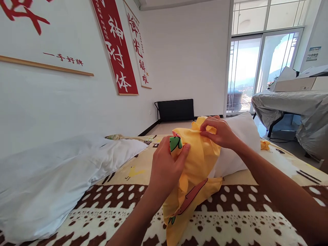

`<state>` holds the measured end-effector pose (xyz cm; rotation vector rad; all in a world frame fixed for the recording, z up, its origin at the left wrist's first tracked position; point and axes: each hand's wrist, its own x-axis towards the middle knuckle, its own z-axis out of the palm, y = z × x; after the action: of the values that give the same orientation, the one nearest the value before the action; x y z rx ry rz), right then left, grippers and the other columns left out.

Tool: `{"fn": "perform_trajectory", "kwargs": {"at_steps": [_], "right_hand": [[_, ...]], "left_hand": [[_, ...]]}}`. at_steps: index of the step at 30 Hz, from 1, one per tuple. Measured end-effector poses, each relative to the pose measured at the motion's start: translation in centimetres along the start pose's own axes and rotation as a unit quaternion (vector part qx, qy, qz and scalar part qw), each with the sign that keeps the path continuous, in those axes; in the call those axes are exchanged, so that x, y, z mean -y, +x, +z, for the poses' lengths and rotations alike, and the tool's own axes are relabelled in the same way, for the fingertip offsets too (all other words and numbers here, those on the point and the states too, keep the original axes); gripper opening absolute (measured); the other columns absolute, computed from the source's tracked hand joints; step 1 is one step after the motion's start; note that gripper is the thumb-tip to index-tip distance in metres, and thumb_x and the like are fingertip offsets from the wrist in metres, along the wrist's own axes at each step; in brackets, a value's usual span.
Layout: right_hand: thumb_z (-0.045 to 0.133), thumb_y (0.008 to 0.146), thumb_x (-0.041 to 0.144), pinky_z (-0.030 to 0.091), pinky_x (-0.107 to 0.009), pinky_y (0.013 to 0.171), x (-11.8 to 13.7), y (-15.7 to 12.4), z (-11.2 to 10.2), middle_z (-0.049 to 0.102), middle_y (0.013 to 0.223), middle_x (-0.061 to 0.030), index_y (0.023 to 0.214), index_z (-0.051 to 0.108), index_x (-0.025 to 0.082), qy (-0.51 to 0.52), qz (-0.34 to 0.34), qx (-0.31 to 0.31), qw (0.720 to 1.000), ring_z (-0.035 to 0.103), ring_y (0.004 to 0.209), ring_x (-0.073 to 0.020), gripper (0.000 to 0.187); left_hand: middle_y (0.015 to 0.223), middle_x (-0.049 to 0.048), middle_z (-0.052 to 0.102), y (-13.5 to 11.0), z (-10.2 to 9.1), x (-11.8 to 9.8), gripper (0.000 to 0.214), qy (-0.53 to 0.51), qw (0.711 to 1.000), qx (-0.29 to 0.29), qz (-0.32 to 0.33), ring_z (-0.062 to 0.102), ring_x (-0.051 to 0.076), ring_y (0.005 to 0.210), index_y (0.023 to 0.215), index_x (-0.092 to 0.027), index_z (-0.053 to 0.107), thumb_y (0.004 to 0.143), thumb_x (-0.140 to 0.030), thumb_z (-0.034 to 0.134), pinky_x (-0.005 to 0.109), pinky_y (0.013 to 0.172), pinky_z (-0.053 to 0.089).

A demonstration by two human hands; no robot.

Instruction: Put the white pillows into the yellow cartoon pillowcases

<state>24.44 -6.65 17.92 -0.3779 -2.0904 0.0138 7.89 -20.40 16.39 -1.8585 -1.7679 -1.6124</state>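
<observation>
A yellow pillowcase with a printed carrot and green leaves is bunched up between my two hands, above the bed. My left hand is closed on its left edge, thumb pressed on the fabric. Higher and to the right, my right hand pinches the upper part of the cloth. The pillowcase's lower end hangs down onto the patterned blanket. Just behind the cloth and my right hand lies a white pillow, partly hidden by them.
White bedding lies crumpled along the left side. A small piece of yellow cloth lies right of the pillow. A covered table with boxes stands at the right, and a black folded frame leans near the far wall.
</observation>
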Motion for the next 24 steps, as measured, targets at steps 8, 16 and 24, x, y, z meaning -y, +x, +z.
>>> {"fn": "perform_trajectory", "kwargs": {"at_steps": [8, 16, 24], "right_hand": [[0.049, 0.079, 0.013, 0.032, -0.034, 0.078, -0.2, -0.9, 2.6, 0.061, 0.075, -0.0022, 0.072, 0.05, 0.02, -0.047, -0.051, 0.001, 0.998, 0.052, 0.072, -0.0166, 0.01], [0.052, 0.078, 0.017, 0.042, -0.032, 0.077, 0.0, 0.8, 0.2, 0.067, 0.084, -0.0028, 0.079, 0.061, 0.019, 0.123, -0.003, 0.166, 0.979, 0.059, 0.079, -0.0165, 0.009], [0.055, 0.079, 0.028, 0.038, -0.04, 0.095, -4.3, 3.3, -1.9, 0.055, 0.13, -0.0065, 0.129, 0.049, 0.025, 0.097, 0.063, 0.123, 0.986, 0.05, 0.116, -0.0219, 0.051]], "left_hand": [[0.06, -0.0031, 0.05, 1.2, -0.5, 0.2, 0.029, 0.148, 0.984, 0.094, 0.016, 0.043, 0.014, 0.056, 0.064, -0.021, 0.04, 0.081, -0.041, 0.052, 0.025, 0.054, 0.03], [0.065, 0.0006, 0.057, -0.9, -2.3, 0.8, 0.021, 0.297, 0.946, 0.131, 0.003, 0.05, 0.019, 0.058, 0.065, -0.023, 0.041, 0.079, -0.035, 0.05, 0.027, 0.052, 0.03], [0.06, -0.002, 0.057, -5.0, -4.6, 1.6, 0.019, 0.202, 0.976, 0.001, 0.085, 0.05, 0.016, 0.051, 0.072, -0.025, 0.053, 0.083, -0.041, 0.052, 0.027, 0.055, 0.037]]}}
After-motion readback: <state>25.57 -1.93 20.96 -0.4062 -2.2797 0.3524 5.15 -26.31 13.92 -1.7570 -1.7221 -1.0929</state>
